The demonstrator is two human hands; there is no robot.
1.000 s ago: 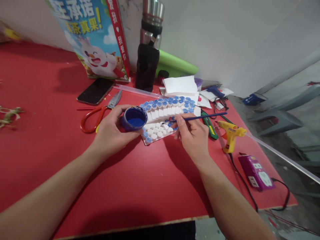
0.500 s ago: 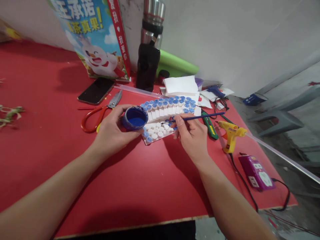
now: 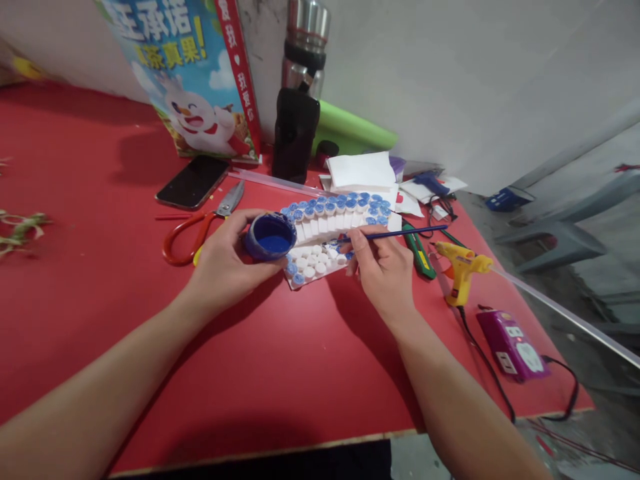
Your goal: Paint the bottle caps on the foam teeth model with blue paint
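Note:
My left hand (image 3: 225, 260) is wrapped round a small jar of blue paint (image 3: 271, 237), tilted so its inside faces me. In my right hand (image 3: 383, 267) a thin blue paintbrush (image 3: 407, 233) is pinched, its tip low over the white discs. Below the brush lies a white paper model (image 3: 320, 227) made of small rolled pieces. The rolls along its back and some at the front corners have blue tops, while several discs (image 3: 309, 261) at the front middle are white. Part of the model's right front is hidden by my right hand.
Red-handled scissors (image 3: 187, 237) and a phone (image 3: 193, 181) lie left of the jar. On the right are a green cutter (image 3: 419, 252), a yellow glue gun (image 3: 461, 267) and a purple power socket box (image 3: 513, 343) with cords. A steel bottle (image 3: 306, 40) stands behind.
My right hand and the brush have shifted very slightly left. The left hand and jar look the same.

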